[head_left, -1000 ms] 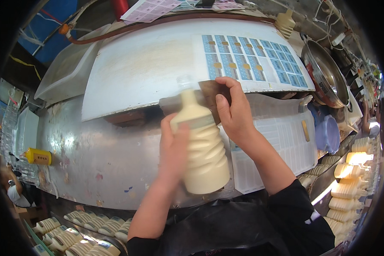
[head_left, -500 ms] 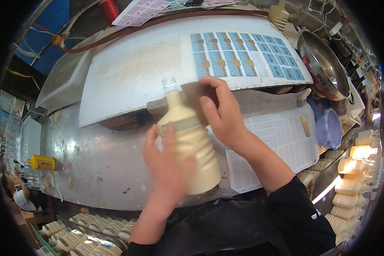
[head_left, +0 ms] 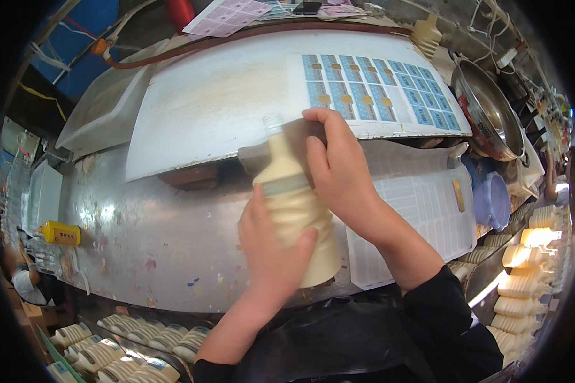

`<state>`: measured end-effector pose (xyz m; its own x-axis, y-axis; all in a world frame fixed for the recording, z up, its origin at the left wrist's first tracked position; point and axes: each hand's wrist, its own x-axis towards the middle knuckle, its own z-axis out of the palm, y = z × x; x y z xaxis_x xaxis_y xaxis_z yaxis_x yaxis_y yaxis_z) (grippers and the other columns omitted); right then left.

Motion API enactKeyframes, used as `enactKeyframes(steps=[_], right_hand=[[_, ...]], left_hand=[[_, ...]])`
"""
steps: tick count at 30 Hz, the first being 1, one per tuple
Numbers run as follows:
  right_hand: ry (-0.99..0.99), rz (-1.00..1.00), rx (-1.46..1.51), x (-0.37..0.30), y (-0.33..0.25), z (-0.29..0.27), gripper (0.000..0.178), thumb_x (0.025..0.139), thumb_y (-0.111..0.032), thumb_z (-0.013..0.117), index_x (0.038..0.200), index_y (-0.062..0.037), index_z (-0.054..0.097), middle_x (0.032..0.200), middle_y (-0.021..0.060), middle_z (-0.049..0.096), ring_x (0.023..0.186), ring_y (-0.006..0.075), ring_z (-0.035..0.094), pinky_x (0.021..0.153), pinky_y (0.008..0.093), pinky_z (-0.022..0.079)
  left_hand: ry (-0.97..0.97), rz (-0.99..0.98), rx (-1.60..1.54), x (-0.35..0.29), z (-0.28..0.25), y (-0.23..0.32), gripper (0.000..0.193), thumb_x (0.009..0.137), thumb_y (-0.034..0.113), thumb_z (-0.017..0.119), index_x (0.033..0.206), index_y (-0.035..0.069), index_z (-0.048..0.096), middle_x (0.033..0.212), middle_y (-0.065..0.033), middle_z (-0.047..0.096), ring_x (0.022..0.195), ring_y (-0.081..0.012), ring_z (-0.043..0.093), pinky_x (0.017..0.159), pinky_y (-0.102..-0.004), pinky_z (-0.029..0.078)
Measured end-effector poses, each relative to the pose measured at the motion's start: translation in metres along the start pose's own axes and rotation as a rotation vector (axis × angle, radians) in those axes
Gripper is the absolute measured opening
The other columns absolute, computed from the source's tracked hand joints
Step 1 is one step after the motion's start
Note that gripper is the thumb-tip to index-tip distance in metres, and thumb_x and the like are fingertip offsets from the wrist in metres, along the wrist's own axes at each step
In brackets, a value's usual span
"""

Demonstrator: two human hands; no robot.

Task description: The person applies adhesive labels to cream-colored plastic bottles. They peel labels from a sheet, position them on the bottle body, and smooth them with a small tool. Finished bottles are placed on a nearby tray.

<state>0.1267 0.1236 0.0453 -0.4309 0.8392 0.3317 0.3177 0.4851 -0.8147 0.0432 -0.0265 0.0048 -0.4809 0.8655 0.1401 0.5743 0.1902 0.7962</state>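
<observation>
A cream-coloured bottle (head_left: 281, 171) with ridged sides and a clear threaded neck leans in front of me, its top pointing away. My left hand (head_left: 271, 255) lies round its lower left side, thumb across the front and fingers along the edge. Around the bottle's shoulder runs a greyish band. Between the thumb and fingers of my right hand (head_left: 338, 163) is a thin dark brown piece (head_left: 305, 145), perhaps cloth, beside the bottle's neck. A grey-brown patch (head_left: 254, 159) shows left of the neck; whether it belongs to the same piece I cannot tell.
Blue labels (head_left: 358, 80) lie in rows on a white board (head_left: 217, 96). Right of me are a translucent tray (head_left: 409, 210), a purple basin (head_left: 492, 201) and a metal pan (head_left: 489, 108). A yellow container (head_left: 62, 233) stands at left. Cream bottles (head_left: 150, 335) fill crates at both sides.
The view has shifted slightly, so bottle and hands appear a little farther right. The left hand's thumb now lies across the bottle's front. The right hand still pinches the brown piece.
</observation>
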Motion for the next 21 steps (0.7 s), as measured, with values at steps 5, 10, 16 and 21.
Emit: enactKeyframes(steps=[5,10,16,21], right_hand=[[-0.077,-0.103,-0.13,0.005,-0.027,0.024,0.034,0.098,-0.006,0.051,0.131,0.001,0.049,0.125,0.0252,0.057,0.109,0.0437,0.06,0.097,0.0467,0.048],[-0.142,-0.311,-0.349,0.0,-0.042,0.055,0.021,0.093,-0.009,0.054,0.111,0.0012,0.052,0.1,0.0218,0.057,0.087,0.0358,0.062,0.079,0.0421,0.053],[-0.178,-0.475,-0.55,0.001,-0.048,0.056,0.025,0.085,-0.005,0.06,0.108,0.002,0.054,0.095,0.0198,0.055,0.082,0.0294,0.064,0.063,0.0382,0.054],[-0.069,-0.171,-0.243,-0.002,-0.011,0.012,0.029,0.095,-0.008,0.053,0.122,0.001,0.054,0.116,0.0221,0.057,0.103,0.0394,0.063,0.086,0.0473,0.052]], left_hand=[[0.095,0.073,0.075,-0.004,0.006,0.0,0.096,0.081,0.028,0.078,0.157,0.0,0.026,0.147,-0.0283,0.042,0.134,-0.0473,0.039,0.112,-0.0561,0.03],[0.151,0.195,0.005,0.002,0.005,0.005,0.059,0.084,0.027,0.076,0.132,0.001,0.054,0.126,-0.0228,0.061,0.12,-0.0435,0.056,0.098,-0.0527,0.043],[0.124,0.095,0.037,0.007,-0.006,0.014,0.054,0.085,0.031,0.075,0.128,0.003,0.06,0.125,-0.0214,0.064,0.121,-0.0405,0.058,0.099,-0.0513,0.045],[0.009,0.09,0.243,0.002,0.0,-0.001,0.102,0.085,0.055,0.072,0.162,0.007,0.027,0.155,-0.0313,0.034,0.141,-0.0488,0.036,0.118,-0.056,0.026]])
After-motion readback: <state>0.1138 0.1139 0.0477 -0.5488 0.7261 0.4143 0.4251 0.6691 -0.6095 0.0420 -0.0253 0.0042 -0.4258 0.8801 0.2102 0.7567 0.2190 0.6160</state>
